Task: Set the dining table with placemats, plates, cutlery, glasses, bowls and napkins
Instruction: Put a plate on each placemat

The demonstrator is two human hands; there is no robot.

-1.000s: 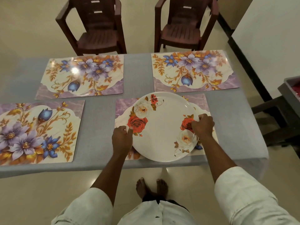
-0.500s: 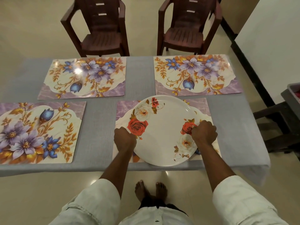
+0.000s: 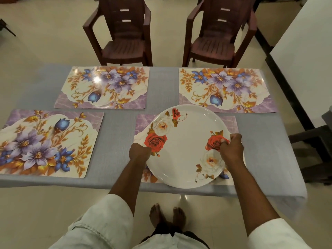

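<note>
Plate [image 3: 186, 146] between curled fingers [image 3: 222, 141] — both rims

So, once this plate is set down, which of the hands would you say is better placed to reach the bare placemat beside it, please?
Left, probably. The left hand grips the plate on the rim facing the bare near placemat; the right hand holds the opposite rim.

One round white plate [image 3: 186, 146], printed with red and cream roses at its left and right rims, was seen over the near-right placemat [image 3: 231, 123], covering most of it. Four rectangular floral placemats were laid in two rows on the grey tablecloth: near-left placemat [image 3: 45, 142], far-left placemat [image 3: 104, 87], far-right placemat [image 3: 224, 88]. These three were bare.
</note>
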